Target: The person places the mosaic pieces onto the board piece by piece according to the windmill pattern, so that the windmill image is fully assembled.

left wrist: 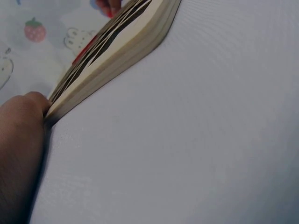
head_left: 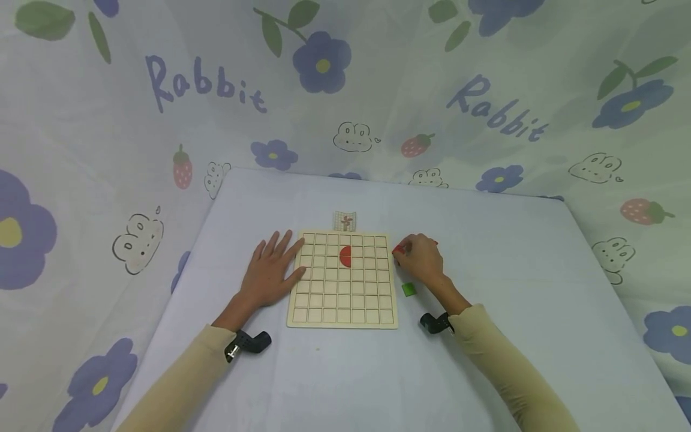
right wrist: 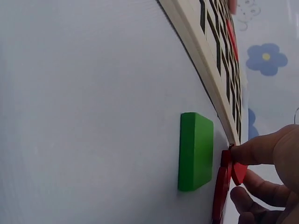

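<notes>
A wooden grid board (head_left: 318,321) lies flat on the table. Two red quarter-round pieces (head_left: 346,252) sit in its upper middle cells, straight sides together as a half disc. My left hand (head_left: 267,277) is spread at the board's left side, with thumb and index fingertip on its edge. Just past the right edge, my right hand (head_left: 421,259) pinches a red piece (right wrist: 239,173) between thumb and fingers. More red pieces (right wrist: 219,193) lie under and beside that hand, partly hidden by it. Nearer me is a green square block (right wrist: 203,151).
A small card (head_left: 345,221) with a red pinwheel-like pattern on a grid stands at the board's far edge. White cloth (head_left: 507,258) covers the table. A printed curtain (head_left: 388,90) rises behind it. Each wrist wears a small black camera (head_left: 254,342).
</notes>
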Demonstrator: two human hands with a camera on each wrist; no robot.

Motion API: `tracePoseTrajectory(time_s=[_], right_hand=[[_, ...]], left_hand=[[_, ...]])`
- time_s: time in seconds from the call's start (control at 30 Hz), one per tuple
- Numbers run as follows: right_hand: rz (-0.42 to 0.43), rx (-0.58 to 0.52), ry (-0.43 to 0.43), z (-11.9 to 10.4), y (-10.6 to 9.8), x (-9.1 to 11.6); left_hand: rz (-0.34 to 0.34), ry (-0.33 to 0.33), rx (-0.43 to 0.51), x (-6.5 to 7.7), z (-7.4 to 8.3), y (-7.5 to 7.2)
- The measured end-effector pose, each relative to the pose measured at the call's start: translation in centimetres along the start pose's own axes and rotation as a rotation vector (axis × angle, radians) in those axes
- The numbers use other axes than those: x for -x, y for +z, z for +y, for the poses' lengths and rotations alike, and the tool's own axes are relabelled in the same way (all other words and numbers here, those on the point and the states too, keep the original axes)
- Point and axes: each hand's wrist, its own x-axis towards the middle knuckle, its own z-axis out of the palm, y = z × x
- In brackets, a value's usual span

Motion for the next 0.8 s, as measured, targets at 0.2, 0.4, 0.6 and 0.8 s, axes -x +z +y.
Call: tracePoseTrajectory(time_s=[0.2, 0.4, 0.6, 0.8], right_hand=[[0.001, -0.062, -0.039, 0.0, -0.1, 0.2], [0.059, -0.153, -0.147, -0.2, 0.1, 0.3], [0.064, -0.344, -0.324, -0.7, 0.7, 0.1], [0.012, -0.398, -0.368, -1.7, 1.4, 0.1]], left_hand=[[0.001, 0.000, 0.003, 0.0, -0.1, 0.2], [0.003, 0.003, 0.005, -0.1, -0.1, 0.2], [0.002, 0.004, 0.001, 0.0, 0.0, 0.1], [0.006, 0.003, 0.002, 0.1, -0.1, 0.0]])
